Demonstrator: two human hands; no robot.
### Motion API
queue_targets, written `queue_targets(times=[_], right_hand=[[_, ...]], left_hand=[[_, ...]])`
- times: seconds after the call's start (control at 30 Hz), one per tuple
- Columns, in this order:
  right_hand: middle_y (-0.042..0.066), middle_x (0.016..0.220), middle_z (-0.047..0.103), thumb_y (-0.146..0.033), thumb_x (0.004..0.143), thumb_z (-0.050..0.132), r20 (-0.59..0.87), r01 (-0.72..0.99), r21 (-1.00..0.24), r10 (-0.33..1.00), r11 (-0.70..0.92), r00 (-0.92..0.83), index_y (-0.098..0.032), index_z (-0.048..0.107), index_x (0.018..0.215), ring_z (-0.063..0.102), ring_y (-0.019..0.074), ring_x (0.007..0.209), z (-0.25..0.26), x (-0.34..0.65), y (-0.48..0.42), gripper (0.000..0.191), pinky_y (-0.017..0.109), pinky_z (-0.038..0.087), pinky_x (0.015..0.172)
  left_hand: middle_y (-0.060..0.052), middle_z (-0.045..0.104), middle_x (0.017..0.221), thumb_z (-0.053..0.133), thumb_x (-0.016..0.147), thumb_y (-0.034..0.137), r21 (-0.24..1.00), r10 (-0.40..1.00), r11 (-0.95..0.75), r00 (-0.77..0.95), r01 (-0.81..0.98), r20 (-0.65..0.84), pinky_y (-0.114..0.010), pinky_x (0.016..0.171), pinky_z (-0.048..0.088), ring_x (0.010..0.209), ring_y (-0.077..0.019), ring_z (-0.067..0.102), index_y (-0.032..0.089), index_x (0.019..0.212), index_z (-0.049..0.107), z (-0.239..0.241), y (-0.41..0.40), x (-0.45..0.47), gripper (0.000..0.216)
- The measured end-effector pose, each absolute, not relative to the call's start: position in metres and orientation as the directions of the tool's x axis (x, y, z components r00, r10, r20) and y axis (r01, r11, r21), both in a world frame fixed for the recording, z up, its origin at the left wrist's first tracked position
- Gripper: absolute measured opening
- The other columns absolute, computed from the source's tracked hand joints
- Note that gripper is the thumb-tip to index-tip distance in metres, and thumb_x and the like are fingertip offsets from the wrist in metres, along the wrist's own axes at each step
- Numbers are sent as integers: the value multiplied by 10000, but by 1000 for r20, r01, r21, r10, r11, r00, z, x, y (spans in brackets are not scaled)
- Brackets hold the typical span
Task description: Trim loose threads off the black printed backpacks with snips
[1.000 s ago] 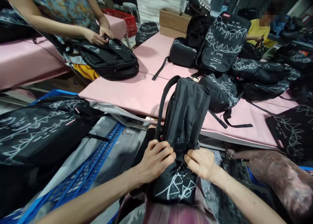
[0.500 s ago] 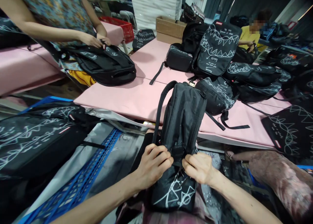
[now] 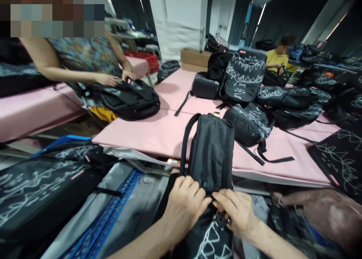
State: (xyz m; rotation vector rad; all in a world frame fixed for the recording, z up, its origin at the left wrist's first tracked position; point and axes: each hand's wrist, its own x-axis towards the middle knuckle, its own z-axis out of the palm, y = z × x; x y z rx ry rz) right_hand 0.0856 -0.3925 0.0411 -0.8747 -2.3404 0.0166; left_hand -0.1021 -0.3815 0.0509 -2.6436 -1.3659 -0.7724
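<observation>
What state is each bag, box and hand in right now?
Left hand: closed, gripping the backpack.
Right hand: pinching the backpack's near end.
Backpack: upright, held.
Co-worker's backpack: lying flat.
Cardboard box: open.

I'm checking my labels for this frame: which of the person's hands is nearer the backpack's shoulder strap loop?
Left. The left hand grips the backpack right at the foot of the strap loop; the right hand pinches its lower edge on the far side.
</observation>
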Motion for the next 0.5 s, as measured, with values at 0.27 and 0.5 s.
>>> queue_targets(times=[0.27, 0.5], right_hand=[[85, 975, 634, -157, 858, 459, 579, 461, -707, 813, 537, -60, -197, 591, 966, 607, 185, 898, 29, 90, -371, 176, 299, 497, 757], [76, 999, 640, -403, 849, 517, 5, 301, -953, 995, -24, 96, -169, 607, 997, 604, 221, 915, -64, 106, -315, 291, 364, 502, 780]], left_hand=[[-25, 567, 677, 488, 852, 275, 145, 812, -402, 278, 904, 513, -303, 615, 402, 674, -187, 509, 193, 772, 573, 39, -373, -131, 143], [-66, 644, 807, 494, 734, 391, 720, 917, 146, -367, 678, 159, -350, 710, 518, 810, -240, 609, 195, 800, 614, -24, -368, -255, 239]])
